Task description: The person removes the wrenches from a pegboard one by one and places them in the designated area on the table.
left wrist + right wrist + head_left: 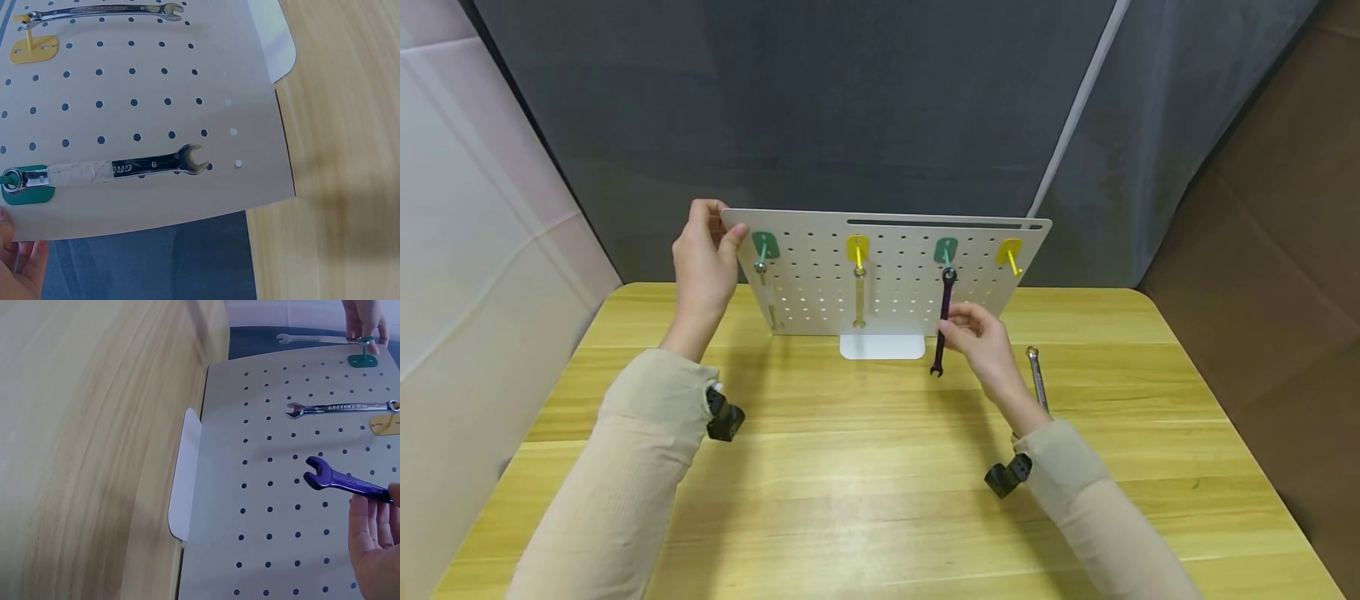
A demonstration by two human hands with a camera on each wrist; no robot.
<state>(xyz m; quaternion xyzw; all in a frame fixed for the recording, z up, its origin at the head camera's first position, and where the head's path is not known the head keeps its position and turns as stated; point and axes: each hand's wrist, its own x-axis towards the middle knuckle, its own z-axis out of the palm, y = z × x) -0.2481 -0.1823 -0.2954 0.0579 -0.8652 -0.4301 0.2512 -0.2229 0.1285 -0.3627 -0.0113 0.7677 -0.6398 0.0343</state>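
Holding one pegboard (820,312) and one purple wrench (945,300) are two hands (706,262) (983,348), near four hooks (859,245), three silver wrenches (145,165).

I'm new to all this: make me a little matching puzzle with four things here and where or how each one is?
1. Purple wrench
2. White-wrapped wrench
3. Rightmost hook in the head view
4. Unhung silver wrench

A. Yellow, bearing no wrench
B. Lying on the table
C. Held by the right hand
D. Hanging nearest the left hand

Pairs: 1-C, 2-D, 3-A, 4-B
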